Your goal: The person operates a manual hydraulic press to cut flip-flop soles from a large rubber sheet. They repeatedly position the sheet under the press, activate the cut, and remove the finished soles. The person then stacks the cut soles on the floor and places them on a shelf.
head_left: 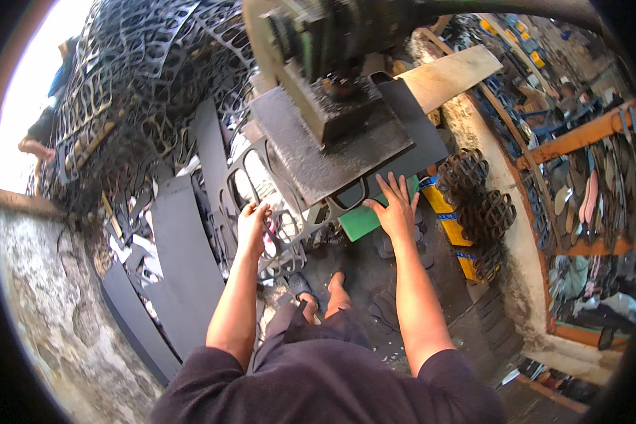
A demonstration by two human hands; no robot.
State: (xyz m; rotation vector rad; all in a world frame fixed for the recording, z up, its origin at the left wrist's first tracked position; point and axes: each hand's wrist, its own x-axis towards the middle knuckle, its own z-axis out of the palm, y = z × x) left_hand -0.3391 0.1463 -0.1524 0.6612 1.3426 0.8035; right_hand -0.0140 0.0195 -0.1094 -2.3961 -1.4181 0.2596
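Note:
Below a heavy press with a square metal plate [283, 152] lies a dark sheet [425, 131], solid on the right. On the left a web of the same dark colour with sole-shaped holes [309, 227] sticks out. My left hand [253, 227] is closed, its thumb and fingers pinching the edge of this web. My right hand [397, 210] lies with fingers spread on a green board [360, 223] at the plate's front edge. Its fingertips reach toward the dark sheet. What lies directly under the plate is hidden.
A large heap of cut-out dark webs [131, 78] fills the far left. Long dark sheets [180, 247] lean at the left. Stacked dark cut pieces [484, 212] and yellow boxes [442, 205] stand right. Shelving [586, 134] holds soles. Someone's arm [39, 147] shows far left.

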